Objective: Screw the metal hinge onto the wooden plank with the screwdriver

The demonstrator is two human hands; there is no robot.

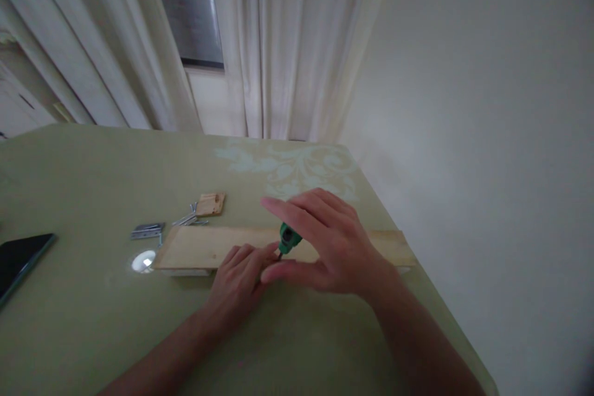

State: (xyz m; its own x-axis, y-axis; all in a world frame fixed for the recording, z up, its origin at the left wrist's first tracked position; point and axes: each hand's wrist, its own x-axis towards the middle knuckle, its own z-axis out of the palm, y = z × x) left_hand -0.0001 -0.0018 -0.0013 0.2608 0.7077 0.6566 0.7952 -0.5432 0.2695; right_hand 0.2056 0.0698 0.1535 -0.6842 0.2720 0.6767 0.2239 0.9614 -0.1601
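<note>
Block (210,204) behind board (192,244) on table (116,179)

The scene is dim and low in contrast, with a hot white glare (143,262) at eight o'clock on the table (93,322) and pale reflections (213,10) in the dark window (185,18) toward eleven. Shading under the wooden board (190,246) is faint and soft-edged, and detail looks slightly smeared, even on the green tool (288,236) near the centre. Wide-angle stretch pulls at the edges, with darkened corners at two and four o'clock.
</note>
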